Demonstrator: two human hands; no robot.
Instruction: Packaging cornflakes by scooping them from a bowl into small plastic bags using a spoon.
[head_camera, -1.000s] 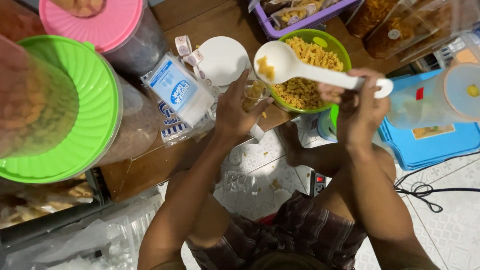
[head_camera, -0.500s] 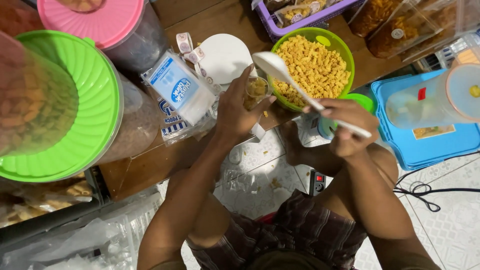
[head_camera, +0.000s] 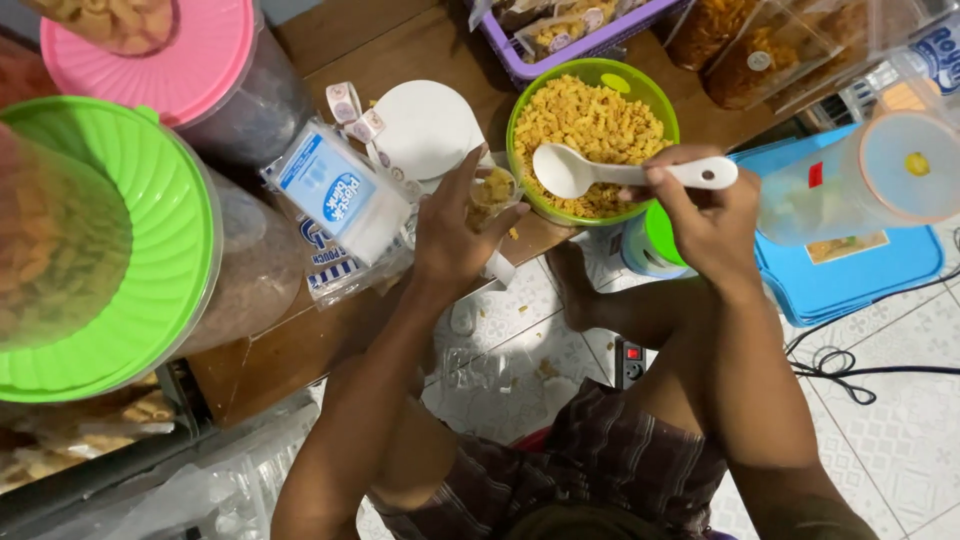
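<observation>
Overhead, right hand (head_camera: 705, 215) pinches a white spoon (head_camera: 620, 174) above the green bowl (head_camera: 592, 140); left hand (head_camera: 455, 232) grips a small pouch (head_camera: 493, 190).

The bowl (head_camera: 592, 140) sat on the table (head_camera: 300, 340), right of the lid (head_camera: 425, 128). The spoon (head_camera: 620, 173) lay over the bowl. A pouch (head_camera: 492, 190) stood between lid and bowl; packets (head_camera: 340, 205) lay left of it.

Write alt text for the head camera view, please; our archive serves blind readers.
Seen from above, a person's right hand holds a white spoon over a green bowl of yellow snack pieces, while the left hand grips a small clear container partly filled with them. Big jars with green and pink lids stand on the wooden table.
</observation>
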